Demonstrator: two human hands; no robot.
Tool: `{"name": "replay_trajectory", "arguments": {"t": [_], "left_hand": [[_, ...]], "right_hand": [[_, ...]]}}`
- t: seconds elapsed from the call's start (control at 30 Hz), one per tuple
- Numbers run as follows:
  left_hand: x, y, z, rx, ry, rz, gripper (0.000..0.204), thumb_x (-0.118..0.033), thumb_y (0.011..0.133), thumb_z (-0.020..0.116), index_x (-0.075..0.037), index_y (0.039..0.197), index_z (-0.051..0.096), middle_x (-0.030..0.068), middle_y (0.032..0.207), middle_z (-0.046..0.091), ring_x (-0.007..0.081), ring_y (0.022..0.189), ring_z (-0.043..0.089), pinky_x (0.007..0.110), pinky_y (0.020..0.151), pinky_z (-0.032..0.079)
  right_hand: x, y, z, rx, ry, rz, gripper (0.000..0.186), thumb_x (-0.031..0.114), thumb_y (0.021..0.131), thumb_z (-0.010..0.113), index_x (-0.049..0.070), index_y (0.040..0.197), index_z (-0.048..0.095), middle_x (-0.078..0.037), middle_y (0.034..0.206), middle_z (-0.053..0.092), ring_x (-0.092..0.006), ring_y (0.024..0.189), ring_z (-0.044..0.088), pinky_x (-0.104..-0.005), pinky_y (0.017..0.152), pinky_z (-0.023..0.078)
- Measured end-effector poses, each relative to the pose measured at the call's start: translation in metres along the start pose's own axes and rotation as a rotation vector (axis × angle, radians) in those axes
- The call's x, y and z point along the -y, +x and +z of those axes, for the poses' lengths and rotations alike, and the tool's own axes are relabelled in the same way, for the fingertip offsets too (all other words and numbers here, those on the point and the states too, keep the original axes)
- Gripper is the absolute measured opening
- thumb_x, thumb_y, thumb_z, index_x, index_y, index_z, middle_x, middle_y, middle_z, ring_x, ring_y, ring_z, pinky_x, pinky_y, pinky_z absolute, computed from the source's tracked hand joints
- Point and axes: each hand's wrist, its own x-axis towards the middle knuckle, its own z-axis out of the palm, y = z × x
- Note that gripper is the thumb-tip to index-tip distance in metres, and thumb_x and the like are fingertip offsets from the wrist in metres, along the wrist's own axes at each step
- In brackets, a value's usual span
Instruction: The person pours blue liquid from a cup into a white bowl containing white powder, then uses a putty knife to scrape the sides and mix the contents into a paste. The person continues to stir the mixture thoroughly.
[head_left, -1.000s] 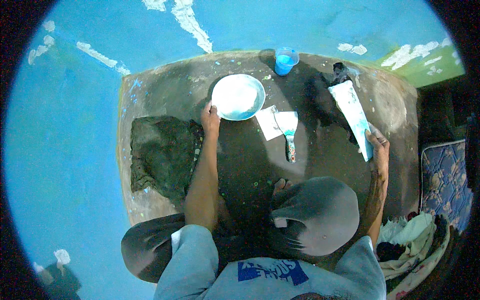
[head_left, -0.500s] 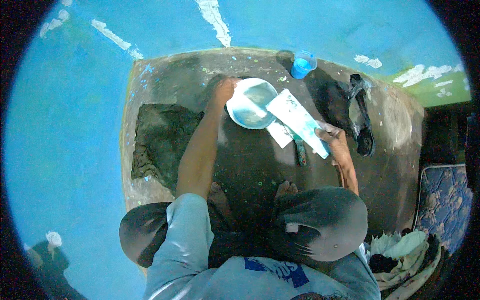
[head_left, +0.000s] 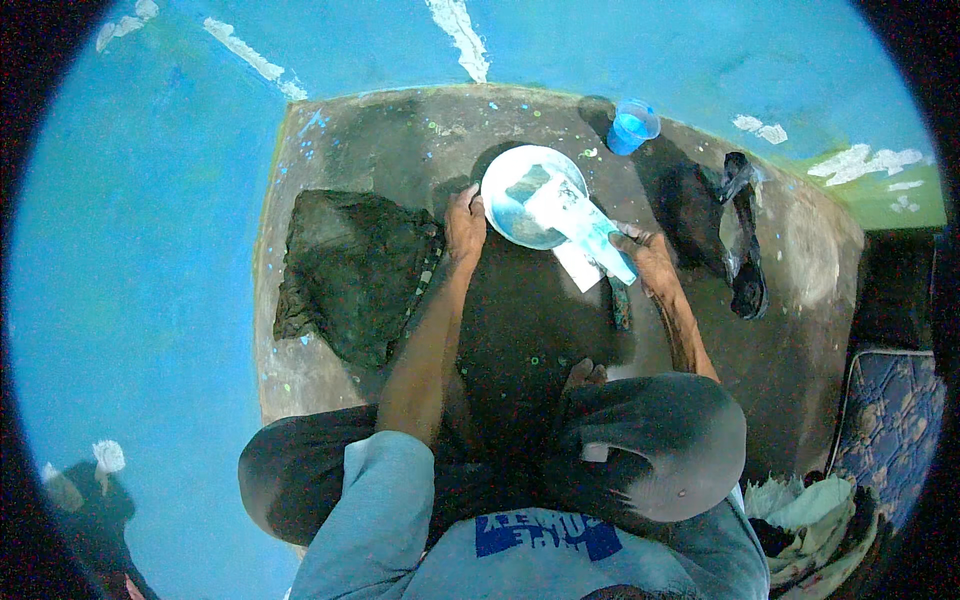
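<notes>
At the left rim of a round white bowl (head_left: 513, 222), my left hand (head_left: 465, 222) has its fingers curled to grip it. My right hand (head_left: 642, 255) grips the narrow, light-blue end of a long, flat white tapered piece (head_left: 600, 240), whose wide end lies over the bowl. A white card (head_left: 580, 275) shows beneath them. The scraper's dark patterned handle (head_left: 620, 308) rests on the floor, its blade mostly hidden.
A blue plastic cup (head_left: 632, 132) stands near the wall. A crumpled dark cloth (head_left: 350, 265) lies left, black plastic (head_left: 745, 245) right, on the paint-spotted grey floor (head_left: 800, 270). A patterned mattress (head_left: 885, 420) and piled fabric (head_left: 800, 530) are at right. Blue walls surround the floor.
The tapered piece came leftward from the black plastic to over the bowl with my right hand. The bowl and left hand shifted slightly, and the view moved a little.
</notes>
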Motion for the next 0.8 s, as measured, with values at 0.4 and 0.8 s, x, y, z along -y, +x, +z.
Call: {"name": "replay_trajectory", "arguments": {"t": [0.4,0.8], "left_hand": [[0.003,0.018,-0.006,0.035,0.095,0.160,0.036,0.002,0.084,0.051,-0.002,0.119,0.058,0.0249,0.105,0.057,0.0390,0.098,0.057,0.043,0.088,0.046],[0.027,0.108,0.013,0.358,0.007,0.192,0.036,0.003,0.085,0.051,-0.013,0.114,0.064,0.0173,0.116,0.059,0.0325,0.109,0.056,0.039,0.095,0.044]], "right_hand": [[0.008,0.010,0.008,-0.022,-0.154,0.023,0.034,0.018,0.083,0.066,0.001,0.112,0.065,-0.010,0.085,0.069,-0.0122,0.060,0.060,-0.0231,0.052,0.044],[0.020,0.017,0.025,0.021,-0.052,0.094,0.027,0.009,0.085,0.062,-0.005,0.108,0.064,-0.009,0.075,0.066,-0.0143,0.053,0.059,-0.0275,0.050,0.047]]}}
